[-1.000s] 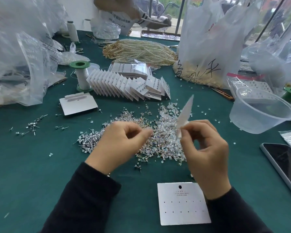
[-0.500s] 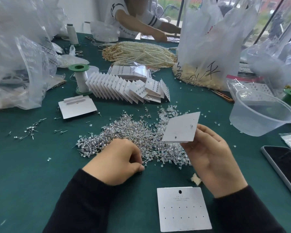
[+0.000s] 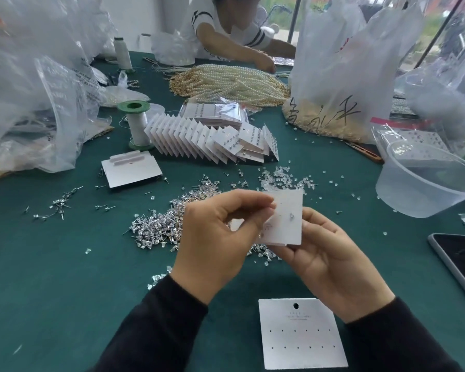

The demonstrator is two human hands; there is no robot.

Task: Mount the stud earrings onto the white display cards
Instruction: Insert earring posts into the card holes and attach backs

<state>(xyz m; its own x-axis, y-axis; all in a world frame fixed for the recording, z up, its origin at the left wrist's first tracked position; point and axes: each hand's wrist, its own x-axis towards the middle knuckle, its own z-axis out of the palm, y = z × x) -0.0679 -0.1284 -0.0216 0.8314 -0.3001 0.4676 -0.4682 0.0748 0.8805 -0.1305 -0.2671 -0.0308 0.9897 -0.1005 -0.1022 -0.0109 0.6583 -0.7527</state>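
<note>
In right hand (image 3: 330, 264): display card (image 3: 287, 232), print unreadable; bag (image 3: 333, 76): black handwriting.

The worktop (image 3: 51, 277) has a dark green cloth. In the middle lies a big pile of studs (image 3: 156, 229), and just behind it, to the right, a smaller heap of clear backs (image 3: 282, 179). Some loose studs (image 3: 57, 205) are scattered at the left. A blank card (image 3: 301, 334) lies flat at the near edge, and a second card (image 3: 131, 171) lies behind the pile at the left. Further back are a row of filled cards (image 3: 212, 140), an upright spool (image 3: 136, 124) and pearl strands (image 3: 231, 81). At the right are a clear bowl (image 3: 424, 183) and a phone (image 3: 457, 264). Plastic bags (image 3: 24, 89) rest at the left.
</note>
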